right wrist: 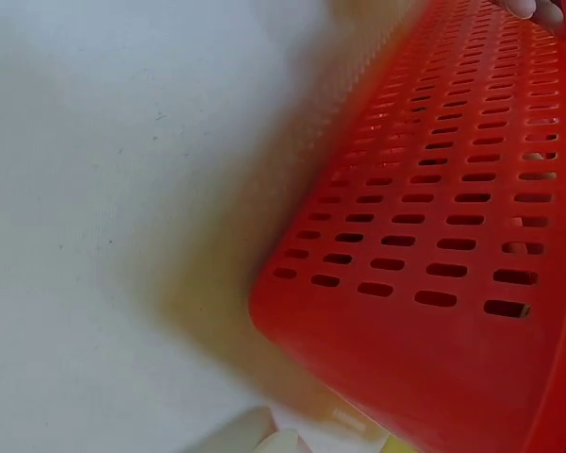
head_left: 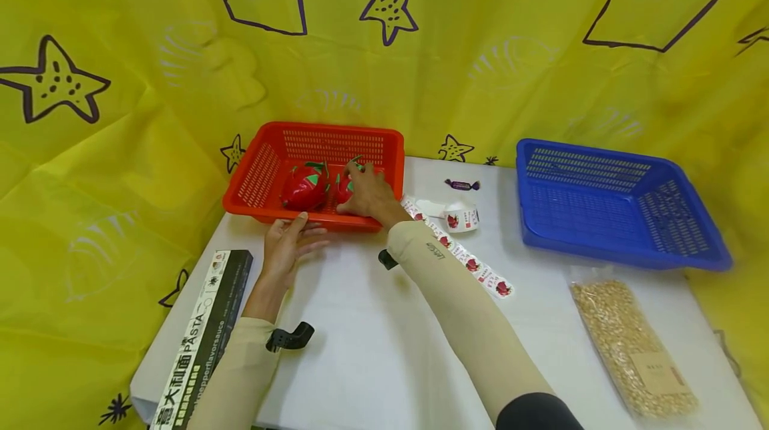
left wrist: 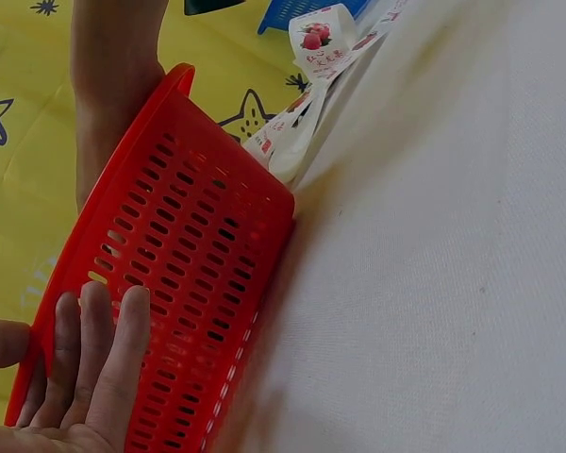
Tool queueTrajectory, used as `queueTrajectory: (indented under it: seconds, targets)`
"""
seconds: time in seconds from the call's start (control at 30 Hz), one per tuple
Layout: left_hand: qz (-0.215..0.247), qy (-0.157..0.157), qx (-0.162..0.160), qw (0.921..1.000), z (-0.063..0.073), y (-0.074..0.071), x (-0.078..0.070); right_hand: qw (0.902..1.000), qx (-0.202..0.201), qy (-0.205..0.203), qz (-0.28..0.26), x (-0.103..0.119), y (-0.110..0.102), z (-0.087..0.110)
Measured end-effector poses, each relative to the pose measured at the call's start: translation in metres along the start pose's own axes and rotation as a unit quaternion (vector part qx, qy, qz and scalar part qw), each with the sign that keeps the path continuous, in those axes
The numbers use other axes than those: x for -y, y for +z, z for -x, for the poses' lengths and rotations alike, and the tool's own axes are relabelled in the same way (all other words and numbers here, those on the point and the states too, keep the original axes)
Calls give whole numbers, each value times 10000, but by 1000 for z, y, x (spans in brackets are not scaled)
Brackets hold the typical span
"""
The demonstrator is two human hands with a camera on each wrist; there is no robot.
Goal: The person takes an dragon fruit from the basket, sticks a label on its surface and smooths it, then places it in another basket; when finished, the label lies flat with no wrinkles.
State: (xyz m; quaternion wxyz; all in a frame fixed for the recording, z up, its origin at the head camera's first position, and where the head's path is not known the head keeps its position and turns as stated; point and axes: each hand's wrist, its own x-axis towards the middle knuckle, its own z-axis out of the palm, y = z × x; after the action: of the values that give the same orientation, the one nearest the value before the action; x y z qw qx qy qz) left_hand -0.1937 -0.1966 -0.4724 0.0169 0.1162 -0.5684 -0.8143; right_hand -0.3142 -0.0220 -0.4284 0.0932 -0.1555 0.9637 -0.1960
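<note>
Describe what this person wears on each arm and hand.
The left sleeve and right sleeve are cream; the right bears a small dark marking near its cuff and a black section farther up. A small black wrist device is worn on either side. Left hand and right hand are bare.

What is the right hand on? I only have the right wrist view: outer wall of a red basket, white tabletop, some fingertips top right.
Observer: The head view shows the right hand reaching over the rim into the red basket, its fingers curled about the smaller red fruit.

Operator: Copy. Anything else inside? The wall blocks me.

Observer: Yes, a larger red fruit with green tips lies to the left of that one, as the head view sees it.
</note>
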Motion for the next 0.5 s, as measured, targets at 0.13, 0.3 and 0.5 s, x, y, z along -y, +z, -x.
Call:
queueTrajectory:
  seconds: [0.13,0.3,0.5]
  targets:
    - [9,25,9,10000,0,1,1,10000,-63,-12,-6,-1,0,2]
    - [29,18,24,10000,-1,2,2,9999,-142,-63,7,-2,0,3]
    - [-7,-5,-13,10000,0,3,0,9992,-327,-213,-41,2,-3,2]
